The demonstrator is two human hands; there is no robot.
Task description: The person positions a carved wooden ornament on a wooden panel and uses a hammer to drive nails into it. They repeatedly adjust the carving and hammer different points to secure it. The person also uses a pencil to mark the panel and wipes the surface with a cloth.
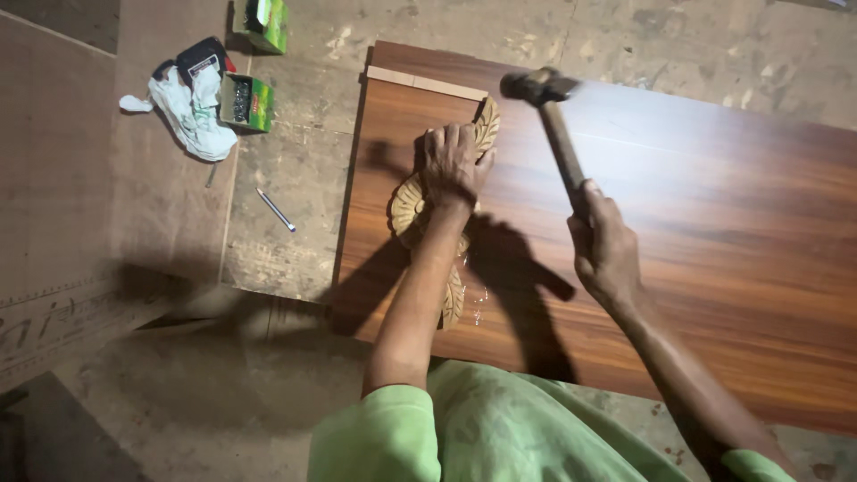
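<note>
Far left, floor: I see a brown sheet [62,205] with faint dark markings near its lower edge; I won't read them out.
White cloth [187,112]: crumpled on the floor, with a small black packet with a red-and-white label [201,58] just above it.
Green boxes: one open green box [245,101] lies touching the cloth, dark small pieces inside, probably nails; a second green box [266,22] sits at the top edge, apart from the first.
Pencil [276,210]: lying loose on the concrete between the boxes and the wooden panel [714,241].
Carved ornament [409,205]: pale gold, curved, lying flat near the panel's left end; parts show above and below my wrist.
Left hand [455,163]: fingers curled and pressed down on the ornament's upper part, pinning it; whether they pinch a nail I cannot tell.
Thin pale strip [428,83]: lies along the panel's top-left edge, just above the ornament.
Hammer [544,89]: head raised and blurred, just right of the ornament's top.
Right hand [603,245]: fingers wrapped fully round the hammer handle's lower end.
Doing it well: I'd judge short, square taps best, keeping my left fingertips off the strike point and the ornament held still.
</note>
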